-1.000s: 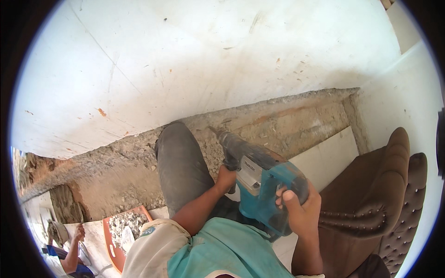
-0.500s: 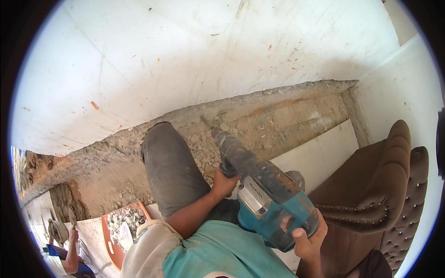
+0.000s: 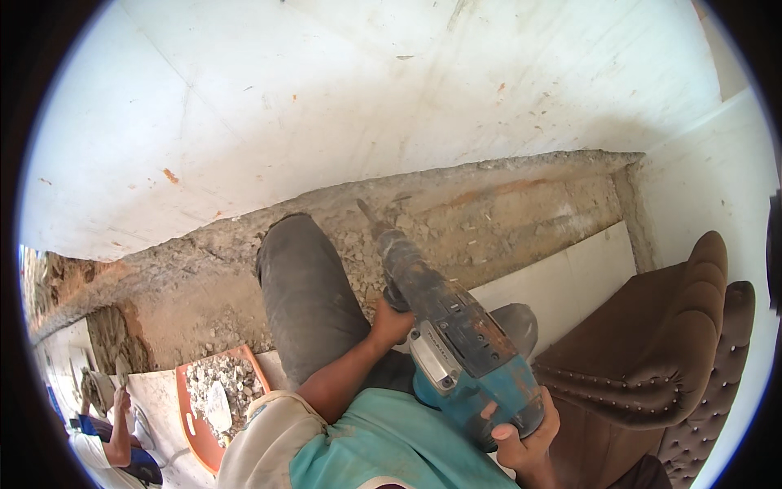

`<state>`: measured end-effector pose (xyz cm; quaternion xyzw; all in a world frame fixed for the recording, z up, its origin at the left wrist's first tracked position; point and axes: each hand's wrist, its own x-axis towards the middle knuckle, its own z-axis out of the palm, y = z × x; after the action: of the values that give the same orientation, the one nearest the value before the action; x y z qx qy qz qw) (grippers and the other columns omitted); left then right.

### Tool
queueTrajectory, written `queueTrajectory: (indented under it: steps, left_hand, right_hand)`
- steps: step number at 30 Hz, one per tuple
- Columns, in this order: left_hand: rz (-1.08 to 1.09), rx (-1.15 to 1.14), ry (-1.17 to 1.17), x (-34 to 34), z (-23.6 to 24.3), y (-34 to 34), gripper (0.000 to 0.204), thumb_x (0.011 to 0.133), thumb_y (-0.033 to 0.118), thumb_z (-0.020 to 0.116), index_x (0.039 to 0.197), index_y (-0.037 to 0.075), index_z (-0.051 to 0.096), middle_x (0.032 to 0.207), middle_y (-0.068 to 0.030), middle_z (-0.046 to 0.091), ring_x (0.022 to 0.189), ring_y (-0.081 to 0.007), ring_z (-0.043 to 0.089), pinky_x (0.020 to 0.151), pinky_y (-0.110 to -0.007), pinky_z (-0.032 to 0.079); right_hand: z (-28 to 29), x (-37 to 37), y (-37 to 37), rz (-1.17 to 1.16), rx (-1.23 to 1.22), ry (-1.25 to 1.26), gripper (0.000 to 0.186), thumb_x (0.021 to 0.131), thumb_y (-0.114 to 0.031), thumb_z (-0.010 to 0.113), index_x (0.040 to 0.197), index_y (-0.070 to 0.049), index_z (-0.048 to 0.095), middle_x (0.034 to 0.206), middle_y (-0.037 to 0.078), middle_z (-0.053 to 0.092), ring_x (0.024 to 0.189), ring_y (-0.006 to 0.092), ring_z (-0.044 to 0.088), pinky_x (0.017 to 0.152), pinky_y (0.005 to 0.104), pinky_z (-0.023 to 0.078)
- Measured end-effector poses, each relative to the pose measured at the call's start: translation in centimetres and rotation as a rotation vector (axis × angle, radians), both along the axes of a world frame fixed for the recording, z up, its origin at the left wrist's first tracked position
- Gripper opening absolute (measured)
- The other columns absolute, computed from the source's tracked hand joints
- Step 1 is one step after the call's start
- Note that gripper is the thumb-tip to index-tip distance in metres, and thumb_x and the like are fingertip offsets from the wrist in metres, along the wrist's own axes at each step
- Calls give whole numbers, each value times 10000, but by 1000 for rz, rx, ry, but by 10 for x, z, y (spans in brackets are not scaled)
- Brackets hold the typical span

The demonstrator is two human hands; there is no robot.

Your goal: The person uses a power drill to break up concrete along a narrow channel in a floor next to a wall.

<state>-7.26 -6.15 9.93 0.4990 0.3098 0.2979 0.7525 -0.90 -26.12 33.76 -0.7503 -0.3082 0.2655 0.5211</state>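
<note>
In the lower right of the frame, clasping the rear handle of a teal-and-black rotary hammer (image 3: 481, 383) with the right grip (image 3: 529, 432); near the centre, wrapping the left grip (image 3: 392, 323) round the side handle; cannot tell the trigger's state; holding the hammer slantwise across the middle of the frame, beside a bent grey-trousered knee (image 3: 305, 269); keeping, at right, just clear of or against a brown tufted sofa (image 3: 611, 346), contact hard to tell; leaving, at lower left, an orange tray (image 3: 205, 450) loaded with grey rubble (image 3: 240, 379); aiming the bit (image 3: 365, 210) past the pale slab (image 3: 570, 273) into the rough, dug strip (image 3: 529, 213), just above centre; cannot tell whether touching ground; judged as chiselling along the wall's foot, perhaps between bites; calls next, as a judgement, for seating the tip on unbroken material, with both grips firm and the angle clear of the white wall (image 3: 350, 90) across the upper frame; farther off, at the lower-left edge, showing a co-worker (image 3: 120, 444) with a raised trowel-like tool (image 3: 122, 369).
</note>
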Motion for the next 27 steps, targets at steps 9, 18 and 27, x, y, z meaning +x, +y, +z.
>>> queueTrajectory:
  steps: [9,18,27]
  left_hand:
    - [-43,-27,30,0,-10,10,371,815,33,723,1170,-6,623,1111,-87,693,1015,-176,654,880,-314,502]
    - [23,-8,49,9,-11,13,270,834,33,676,1098,-21,658,1037,-85,713,962,-175,665,844,-318,511]
    - [-26,-75,132,5,-22,11,311,795,75,710,1082,-31,660,1018,-104,717,924,-176,667,810,-327,513]
  right_hand:
    - [2,5,12,7,-50,2,647,779,-410,827,1106,84,569,802,80,706,735,123,664,663,257,523]
    - [10,8,28,5,-36,67,729,790,-523,778,1089,87,515,874,121,652,752,165,630,692,297,526]
    - [14,2,44,-23,-30,98,558,776,-352,832,1055,55,570,835,85,699,763,134,661,683,268,528]
